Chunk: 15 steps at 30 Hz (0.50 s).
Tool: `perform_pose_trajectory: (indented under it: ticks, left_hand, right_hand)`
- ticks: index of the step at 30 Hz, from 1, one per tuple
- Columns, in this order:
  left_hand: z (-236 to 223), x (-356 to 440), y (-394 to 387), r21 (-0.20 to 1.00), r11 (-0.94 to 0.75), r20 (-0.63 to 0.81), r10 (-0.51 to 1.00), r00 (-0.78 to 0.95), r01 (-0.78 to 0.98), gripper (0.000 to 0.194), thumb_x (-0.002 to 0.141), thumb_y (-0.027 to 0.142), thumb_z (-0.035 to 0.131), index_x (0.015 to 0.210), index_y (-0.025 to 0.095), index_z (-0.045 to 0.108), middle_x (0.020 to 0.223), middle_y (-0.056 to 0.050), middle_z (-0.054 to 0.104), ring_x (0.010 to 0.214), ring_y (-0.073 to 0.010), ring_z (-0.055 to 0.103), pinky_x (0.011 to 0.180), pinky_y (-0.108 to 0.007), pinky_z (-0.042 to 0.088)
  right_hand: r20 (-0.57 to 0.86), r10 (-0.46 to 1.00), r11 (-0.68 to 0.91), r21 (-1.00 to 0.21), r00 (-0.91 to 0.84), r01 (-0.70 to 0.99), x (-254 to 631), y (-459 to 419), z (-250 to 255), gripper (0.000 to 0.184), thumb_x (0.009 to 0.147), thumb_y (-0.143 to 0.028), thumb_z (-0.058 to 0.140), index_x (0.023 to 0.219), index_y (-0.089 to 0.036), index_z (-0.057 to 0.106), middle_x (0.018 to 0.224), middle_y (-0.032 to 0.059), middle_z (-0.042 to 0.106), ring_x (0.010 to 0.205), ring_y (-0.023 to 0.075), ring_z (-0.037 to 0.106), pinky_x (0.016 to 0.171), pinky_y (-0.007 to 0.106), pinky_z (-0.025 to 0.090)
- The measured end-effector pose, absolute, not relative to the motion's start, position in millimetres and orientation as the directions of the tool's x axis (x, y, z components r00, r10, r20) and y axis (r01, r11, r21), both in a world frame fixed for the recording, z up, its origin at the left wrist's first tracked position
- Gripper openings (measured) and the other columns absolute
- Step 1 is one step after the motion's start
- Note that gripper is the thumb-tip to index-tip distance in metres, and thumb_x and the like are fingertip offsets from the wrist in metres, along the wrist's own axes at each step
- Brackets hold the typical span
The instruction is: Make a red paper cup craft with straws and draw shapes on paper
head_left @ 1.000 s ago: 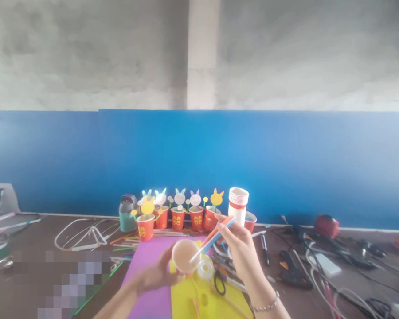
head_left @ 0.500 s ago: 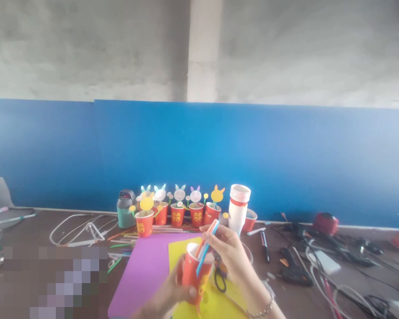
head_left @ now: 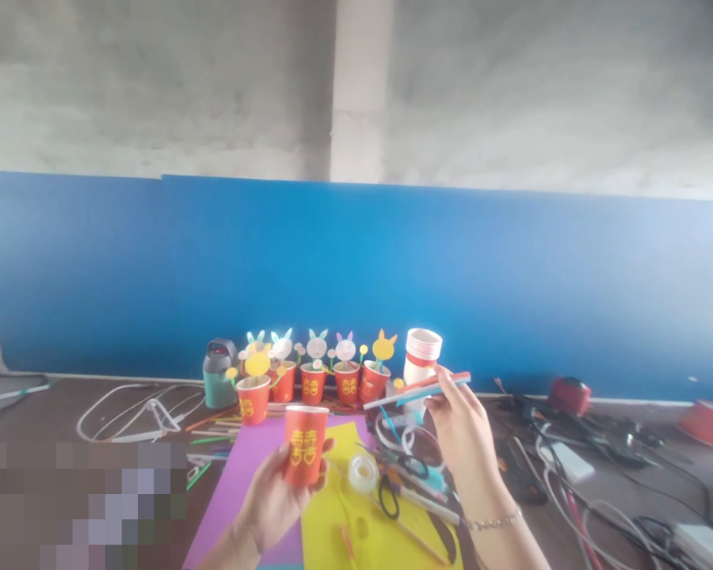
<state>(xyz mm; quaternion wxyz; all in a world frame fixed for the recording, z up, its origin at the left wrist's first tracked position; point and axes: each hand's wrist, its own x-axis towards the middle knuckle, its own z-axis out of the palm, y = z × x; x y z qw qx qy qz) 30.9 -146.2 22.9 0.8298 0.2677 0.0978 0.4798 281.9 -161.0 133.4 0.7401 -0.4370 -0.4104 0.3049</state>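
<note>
My left hand (head_left: 276,495) is wrapped round a red paper cup (head_left: 305,451) with gold lettering, held upright above the purple sheet (head_left: 249,495) and the yellow sheet (head_left: 386,518). My right hand (head_left: 460,419) pinches a few coloured straws (head_left: 416,389), orange-red and blue, tilted and apart from the cup. Below the hands, a roll of clear tape (head_left: 363,473) and black-handled scissors (head_left: 388,497) lie on the yellow paper. Behind them stands a group of red cups (head_left: 312,384) carrying paper animal faces (head_left: 317,347) on stems.
A stack of white paper cups (head_left: 423,348) stands at the back beside my right hand. On the right lie tangled cables (head_left: 562,475) and a red object (head_left: 570,396). To the left are a teal bottle (head_left: 219,376) and a white cord (head_left: 148,412). A blue partition (head_left: 356,261) rises behind the table.
My right hand has drawn the straws away from the cup, up and to the right, and they now lie flatter. My left hand has moved left and up with the cup.
</note>
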Motion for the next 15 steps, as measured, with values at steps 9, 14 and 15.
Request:
perform_pose_trajectory:
  ticks: [9,14,15]
  left_hand:
    - [25.1,33.9,-159.7,0.707,0.394,0.206,0.680,0.704,-0.588,0.048,0.073,0.049,0.071,0.106,0.015,0.071,0.113,-0.012,0.069,0.111,-0.0310,0.059,0.096,-0.039,0.040]
    - [28.9,31.4,-162.4,0.800,0.336,0.166,0.673,0.720,-0.498,0.054,0.066,0.043,0.078,0.111,0.015,0.068,0.098,-0.011,0.072,0.096,-0.0291,0.065,0.086,-0.036,0.044]
    - [29.8,30.2,-161.6,0.814,0.315,0.166,0.678,0.716,-0.488,0.056,0.066,0.043,0.078,0.113,0.015,0.067,0.100,-0.012,0.072,0.098,-0.0297,0.064,0.086,-0.036,0.044]
  right_hand:
    - [0.040,0.998,0.046,-0.993,-0.050,0.107,232.3,-152.5,102.4,0.033,0.066,-0.044,0.073,0.076,-0.013,0.068,0.061,-0.0011,0.059,0.046,0.0077,0.046,0.041,0.020,0.035]
    - [-0.001,0.997,0.021,-0.963,-0.083,0.270,224.7,-155.6,104.6,0.019,0.072,-0.032,0.064,0.065,-0.015,0.061,0.052,-0.0047,0.052,0.042,0.0053,0.041,0.038,0.018,0.029]
    - [-0.017,0.996,0.010,-0.955,-0.090,0.297,226.6,-156.7,107.0,0.018,0.072,-0.030,0.063,0.063,-0.015,0.059,0.050,-0.0050,0.051,0.041,0.0052,0.040,0.038,0.018,0.028]
